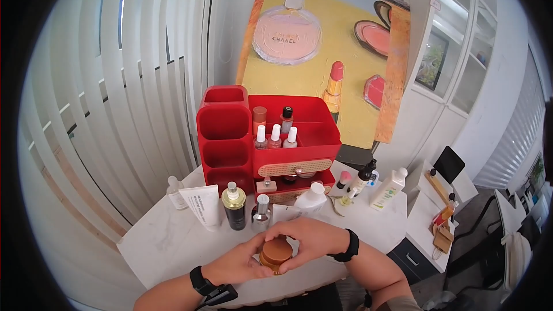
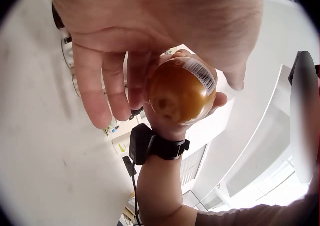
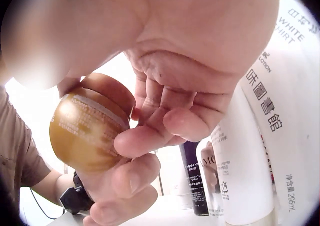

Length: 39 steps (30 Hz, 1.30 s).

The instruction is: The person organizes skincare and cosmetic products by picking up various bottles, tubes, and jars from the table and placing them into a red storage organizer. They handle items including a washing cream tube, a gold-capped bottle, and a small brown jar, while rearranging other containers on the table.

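Both hands meet around a small amber cosmetic jar (image 1: 271, 266) with a brown lid (image 1: 277, 250), held over the front of the white table. My left hand (image 1: 237, 263) grips the jar's body from the left, and my right hand (image 1: 308, 237) has thumb and index finger around the lid from the right. The left wrist view shows the rounded jar bottom (image 2: 175, 95) with a barcode label (image 2: 200, 75). Fine print runs over the jar's side (image 3: 90, 128) in the right wrist view, where the lid (image 3: 111, 91) sits on top.
Just behind the hands stand a white tube (image 1: 203, 207), a black bottle with gold collar (image 1: 235, 212), a silver-capped bottle (image 1: 261, 212) and a white lotion bottle (image 1: 311, 197). A red organizer (image 1: 294, 152) with nail polishes is behind them. More bottles (image 1: 390, 189) stand at right on the table (image 1: 173, 242).
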Each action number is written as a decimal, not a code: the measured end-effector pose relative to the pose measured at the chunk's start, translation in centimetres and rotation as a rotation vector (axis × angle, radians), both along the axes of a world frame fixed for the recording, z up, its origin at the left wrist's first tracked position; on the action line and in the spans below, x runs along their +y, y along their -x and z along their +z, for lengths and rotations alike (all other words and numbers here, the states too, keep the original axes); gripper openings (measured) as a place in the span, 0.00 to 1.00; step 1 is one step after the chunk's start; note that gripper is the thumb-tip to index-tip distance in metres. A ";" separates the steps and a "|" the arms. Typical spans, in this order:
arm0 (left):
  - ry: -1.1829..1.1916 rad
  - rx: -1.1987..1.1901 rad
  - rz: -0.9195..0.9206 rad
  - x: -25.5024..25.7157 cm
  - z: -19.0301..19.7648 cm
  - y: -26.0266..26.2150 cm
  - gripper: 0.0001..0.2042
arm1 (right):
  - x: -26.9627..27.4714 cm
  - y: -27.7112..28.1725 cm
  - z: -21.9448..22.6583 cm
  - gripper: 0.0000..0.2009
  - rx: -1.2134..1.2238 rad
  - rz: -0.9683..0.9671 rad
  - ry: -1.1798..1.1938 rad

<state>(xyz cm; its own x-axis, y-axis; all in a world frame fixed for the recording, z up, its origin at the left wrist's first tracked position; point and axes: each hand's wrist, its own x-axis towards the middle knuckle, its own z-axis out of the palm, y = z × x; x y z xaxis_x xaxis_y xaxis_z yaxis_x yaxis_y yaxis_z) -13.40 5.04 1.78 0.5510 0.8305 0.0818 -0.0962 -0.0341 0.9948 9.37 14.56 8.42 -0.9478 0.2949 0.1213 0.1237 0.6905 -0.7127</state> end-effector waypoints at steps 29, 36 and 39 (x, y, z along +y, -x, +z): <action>-0.311 0.539 -0.022 0.8 1.8 0.2 0.32 | -0.3 -0.2 -2.7 0.29 0.283 0.030 -0.232; -0.268 0.571 -0.035 0.7 2.1 0.0 0.30 | -0.6 -0.1 -3.1 0.28 0.271 0.020 -0.258; -0.276 0.575 -0.030 0.7 2.2 0.0 0.30 | -0.6 -0.2 -3.1 0.27 0.243 0.016 -0.282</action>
